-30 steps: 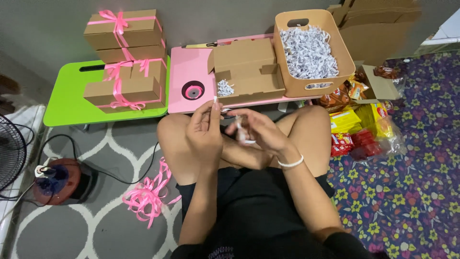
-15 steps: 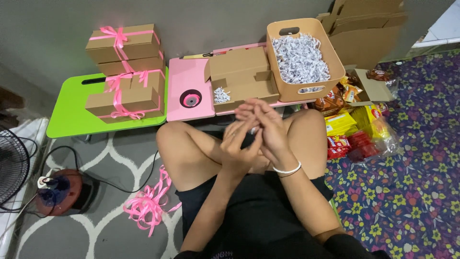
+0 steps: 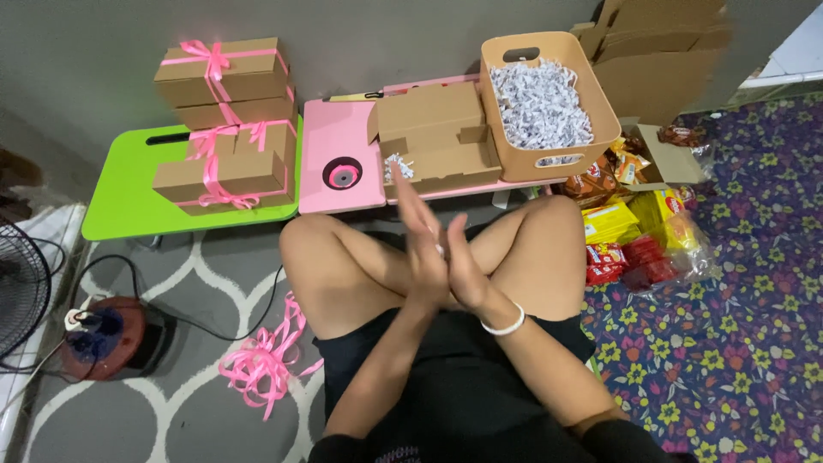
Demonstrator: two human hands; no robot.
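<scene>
From the head view, we see the left hand (image 3: 422, 249) and right hand (image 3: 464, 273) pressed palm to palm above the crossed legs, fingers straight; whether they hold anything, we cannot tell. Just beyond them, an open cardboard box (image 3: 435, 137) sits on the pink table (image 3: 330, 146).

1 second ago the left hand (image 3: 420, 249) and right hand (image 3: 463, 266) worked apart over a small pale item in front of the knees. By 0.5 seconds ago they had closed together. Now both palms press flat against each other, fingers straight and pointing toward the open cardboard box (image 3: 437, 137).
</scene>
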